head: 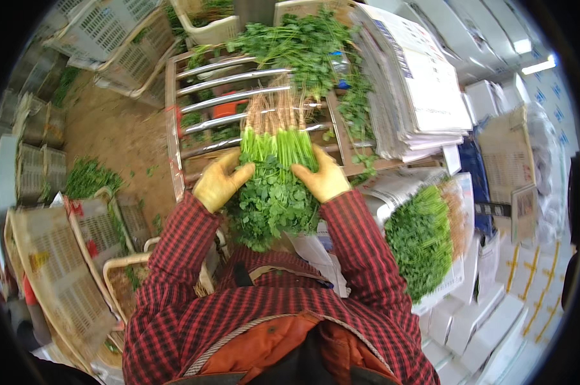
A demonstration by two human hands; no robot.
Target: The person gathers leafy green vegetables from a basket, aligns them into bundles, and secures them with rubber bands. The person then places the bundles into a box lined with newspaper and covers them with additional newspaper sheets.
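Note:
My left hand (222,182) and my right hand (324,175), both in yellowish gloves, grip a wide bunch of leafy herbs (275,192), likely coriander, from either side. Its pale roots point away from me, and its leaves hang towards my body. Under the root end lies a slatted rack (213,103) of shiny metal bars in a brown frame. More loose green herbs (294,41) are heaped at the rack's far edge.
A tall stack of newspapers (429,82) stands at the right of the rack. Below it, another herb bundle (420,240) rests on newspaper. Plastic crates (54,269) line the left side, with a leafy pile (91,178) on the floor. White boxes (477,322) stand at lower right.

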